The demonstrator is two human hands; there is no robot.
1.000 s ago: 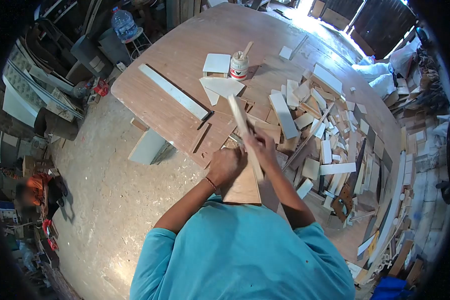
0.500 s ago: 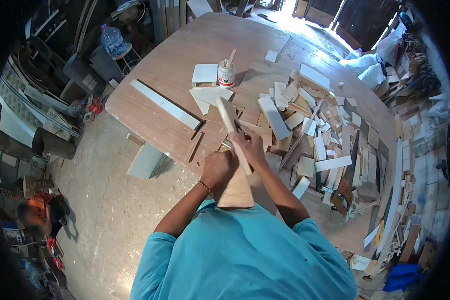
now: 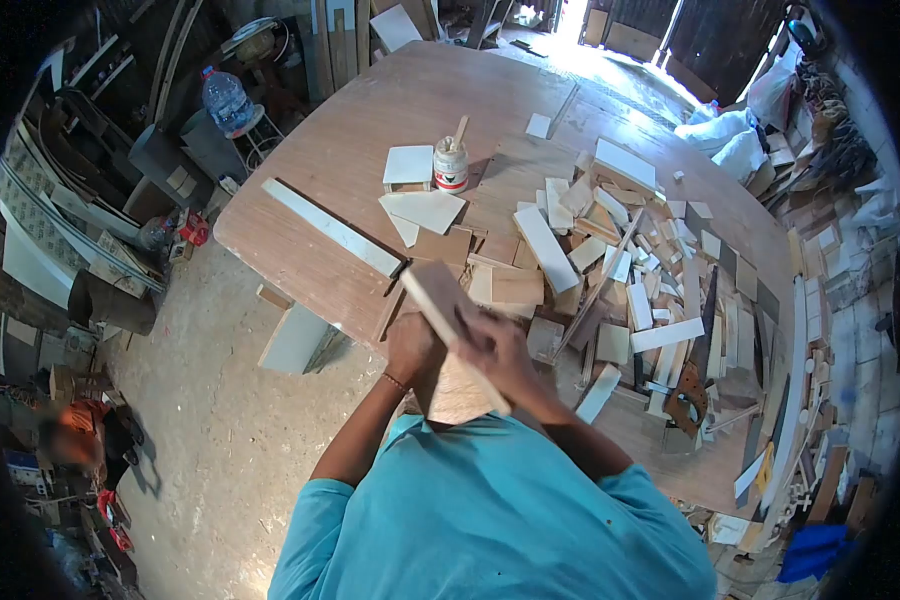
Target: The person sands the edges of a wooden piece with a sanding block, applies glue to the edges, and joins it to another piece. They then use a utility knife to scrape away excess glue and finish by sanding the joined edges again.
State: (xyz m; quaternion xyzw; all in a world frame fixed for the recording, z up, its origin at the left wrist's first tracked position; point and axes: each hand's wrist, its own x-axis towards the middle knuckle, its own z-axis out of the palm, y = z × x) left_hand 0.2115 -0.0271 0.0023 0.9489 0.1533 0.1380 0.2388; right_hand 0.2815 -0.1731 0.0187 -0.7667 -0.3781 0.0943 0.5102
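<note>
My right hand (image 3: 500, 352) is closed around a long flat wooden block (image 3: 438, 296), which slants across in front of my body. Under it, a pale wooden board (image 3: 460, 396) reaches back to my shirt at the near edge of the table. My left hand (image 3: 413, 347) grips this lower board from its left side, with its fingers partly hidden. The block lies over the board; whether they touch along their full length cannot be made out. Just beyond my hands are flat wood offcuts (image 3: 516, 286) and a thin dark strip (image 3: 391, 311).
The wooden table (image 3: 370, 120) bears a jar with a stick (image 3: 451, 168), a small white-topped box (image 3: 409, 166) and a long white strip (image 3: 332, 227). Scrap wood (image 3: 630, 265) and a handsaw (image 3: 686, 398) lie right. A person in orange (image 3: 82, 432) is low at left.
My right hand and the wooden block have come closer to my body, and the block's far end has swung left. My left hand has shifted slightly left and nearer. The view has tilted a little.
</note>
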